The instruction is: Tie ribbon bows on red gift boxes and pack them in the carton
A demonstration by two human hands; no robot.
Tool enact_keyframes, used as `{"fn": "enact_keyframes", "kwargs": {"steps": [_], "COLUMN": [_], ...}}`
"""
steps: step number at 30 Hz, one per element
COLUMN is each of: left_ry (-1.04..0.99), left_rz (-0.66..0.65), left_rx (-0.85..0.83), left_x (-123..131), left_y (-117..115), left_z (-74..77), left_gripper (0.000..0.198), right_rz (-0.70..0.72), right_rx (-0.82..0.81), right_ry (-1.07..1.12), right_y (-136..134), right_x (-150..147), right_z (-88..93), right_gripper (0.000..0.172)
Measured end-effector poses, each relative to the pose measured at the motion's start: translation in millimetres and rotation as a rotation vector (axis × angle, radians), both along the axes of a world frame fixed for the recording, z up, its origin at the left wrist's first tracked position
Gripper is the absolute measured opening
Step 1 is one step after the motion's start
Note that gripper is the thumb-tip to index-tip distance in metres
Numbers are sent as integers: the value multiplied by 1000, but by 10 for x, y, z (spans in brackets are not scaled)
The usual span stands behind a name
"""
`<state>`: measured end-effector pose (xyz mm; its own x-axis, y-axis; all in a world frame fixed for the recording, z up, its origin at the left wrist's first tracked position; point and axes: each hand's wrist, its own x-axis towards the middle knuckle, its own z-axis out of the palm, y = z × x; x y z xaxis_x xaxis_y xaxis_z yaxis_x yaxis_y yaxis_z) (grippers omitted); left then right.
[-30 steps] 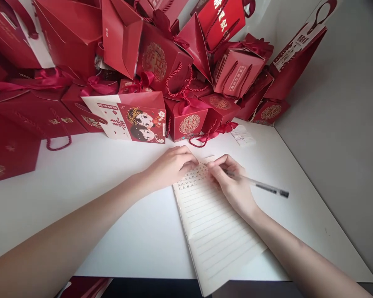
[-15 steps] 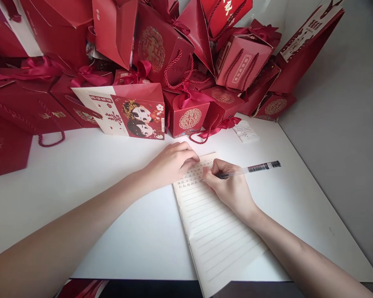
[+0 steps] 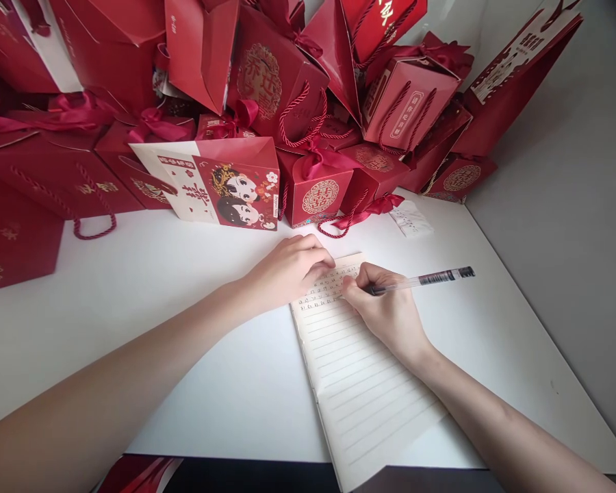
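A: Which hand has the pen (image 3: pixel 445 275)?
B: The right hand (image 3: pixel 387 308), pinching it between thumb and fingers over the notebook (image 3: pixel 356 356). The tip is by the rows of handwritten figures; whether it touches the page is hard to tell.
A: And the left hand (image 3: pixel 296 267)?
B: It lies palm down across the notebook's upper left corner, fingers loosely bent and close together.
A: Where is the notebook?
B: Flat on the white desk (image 3: pixel 226 397), between the forearms, its lower end jutting past the near edge. Figures fill the top lines; ruled lines run below.
A: What stands behind?
B: Red boxes (image 3: pixel 293 72), piled in layers along the far side. In front, a carton (image 3: pixel 210 185) printed with a cartoon couple tilts against them. Just right of it, a small box (image 3: pixel 319 197) with a gold emblem sits upright under a ribbon bow (image 3: pixel 321 161).
A: Farther right?
B: A pink box (image 3: pixel 415 82) with rope handles and a pale label leans on the pile. A tall bag (image 3: pixel 513 82) slants near the grey wall (image 3: pixel 559 171); below, a white packet (image 3: pixel 412 220) rests on the desk.
A: And inside the containers?
B: Their contents are hidden from this angle.
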<state>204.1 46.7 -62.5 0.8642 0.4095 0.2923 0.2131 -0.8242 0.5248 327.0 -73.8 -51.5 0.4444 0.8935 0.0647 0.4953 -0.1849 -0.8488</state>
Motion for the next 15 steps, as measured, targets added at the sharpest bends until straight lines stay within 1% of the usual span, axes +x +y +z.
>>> {"fn": "enact_keyframes", "kwargs": {"steps": [6,10,12,13,15], "left_ry": [-11,-9,-2,1,3], "left_rz": [-3,-11,-20,-23,-32], "left_rx": [2,5,-7,-18,-36], "left_x": [-2,-8,-14,-18,-24], "left_y": [2,4,8,11,19], "left_z": [-4,-5,-4,-4,-5], "left_gripper": [18,18,18,17,17], "right_rz": [3,-40,-83,-103,-134], "right_rx": [23,60,125,150,172], "right_ry": [-29,72,117,102,-24], "right_y": [14,1,3,10,36], "right_x": [-8,14,97,165,349], "right_z": [-2,30,47,51,42], "right_gripper": [33,34,34,33,27]}}
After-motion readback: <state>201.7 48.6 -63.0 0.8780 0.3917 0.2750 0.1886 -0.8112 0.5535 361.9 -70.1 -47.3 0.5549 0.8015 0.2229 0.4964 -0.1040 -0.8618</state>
